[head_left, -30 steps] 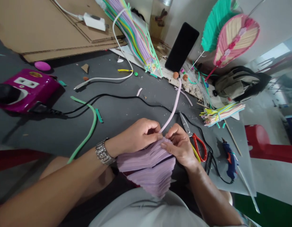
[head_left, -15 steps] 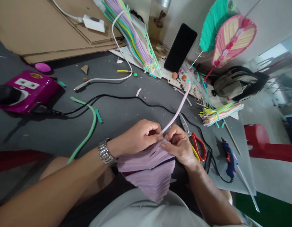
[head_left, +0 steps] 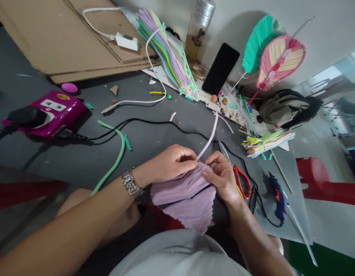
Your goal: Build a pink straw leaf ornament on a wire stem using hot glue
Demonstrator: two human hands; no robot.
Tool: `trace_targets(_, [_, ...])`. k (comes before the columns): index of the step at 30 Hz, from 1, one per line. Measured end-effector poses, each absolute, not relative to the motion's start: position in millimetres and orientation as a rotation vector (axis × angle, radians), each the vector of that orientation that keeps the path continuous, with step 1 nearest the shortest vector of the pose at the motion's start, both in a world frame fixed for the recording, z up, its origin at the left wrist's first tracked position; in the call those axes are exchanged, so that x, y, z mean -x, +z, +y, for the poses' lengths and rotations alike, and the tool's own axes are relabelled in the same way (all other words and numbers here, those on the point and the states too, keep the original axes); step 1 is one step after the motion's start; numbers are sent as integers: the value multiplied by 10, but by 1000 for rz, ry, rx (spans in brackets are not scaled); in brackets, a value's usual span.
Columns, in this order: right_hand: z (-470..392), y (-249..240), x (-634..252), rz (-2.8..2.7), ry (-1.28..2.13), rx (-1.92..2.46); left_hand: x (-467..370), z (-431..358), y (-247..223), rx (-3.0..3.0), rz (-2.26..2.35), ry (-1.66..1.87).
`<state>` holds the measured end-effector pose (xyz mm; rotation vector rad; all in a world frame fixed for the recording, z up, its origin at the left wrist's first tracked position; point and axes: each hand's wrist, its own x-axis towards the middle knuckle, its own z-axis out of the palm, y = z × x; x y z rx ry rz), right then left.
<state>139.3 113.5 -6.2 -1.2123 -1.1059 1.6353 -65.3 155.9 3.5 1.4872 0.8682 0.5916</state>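
Over my lap is a leaf-shaped piece (head_left: 184,197) made of lilac pipe cleaners laid in slanting rows, narrowing toward my body. My left hand (head_left: 177,164) pinches its upper left edge, thumb and fingers together. From between the hands a loose lilac pipe cleaner (head_left: 211,137) sticks up and away over the table. My right hand (head_left: 222,178) holds the upper right edge, thumb on top and fingers curled. Its fingertips are slightly apart from my left hand. Beside my right hand lie scissors with red handles (head_left: 243,182), partly hidden by it.
A glue gun (head_left: 279,199) lies at the right, its black cord crossing the table. Pipe cleaner bundles (head_left: 171,53), a phone (head_left: 221,69), finished leaf shapes (head_left: 281,63) and a jar (head_left: 198,30) stand behind. A purple power socket (head_left: 52,113) and cardboard (head_left: 30,34) are left.
My right fingers have moved a little away from my left hand, uncovering the leaf piece's top edge. The loose pipe cleaner's tip is lower and further left. The whole view has shifted slightly.
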Motion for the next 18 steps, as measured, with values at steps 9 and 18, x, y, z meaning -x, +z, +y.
trace_targets(9, [1138, -1, -1379, -1176, 1566, 1247, 641, 1539, 16, -1421, 920, 641])
trace_targets(18, [1244, 71, -1291, -1318, 1506, 1224, 678, 1543, 12, -1389, 878, 658])
